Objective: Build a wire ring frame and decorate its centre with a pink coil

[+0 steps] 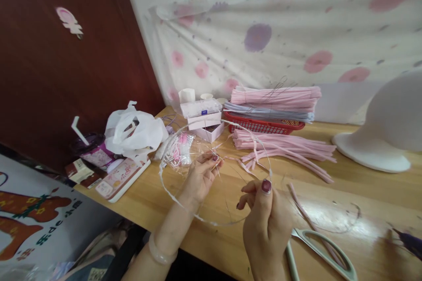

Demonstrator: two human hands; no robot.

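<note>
Right hand (267, 219) curls in, thumb and finger pinched on the thin white hoop (271, 172), held up above the tabletop (379, 197), while the left hand (199, 175) seems to pinch a fine wire (217, 170); from where I stand, too hard a pull could warp the hoop, or a loose end prick a finger

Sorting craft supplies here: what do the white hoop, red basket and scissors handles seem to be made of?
White hoop: matte, perhaps tape-wrapped wire; its surface looks lumpy, any core is hidden.
Red basket: probably plastic, with a slight sheen and regular, moulded-looking lattice.
Scissors handles: likely smooth plastic, judging by their even pale-green colour.
</note>
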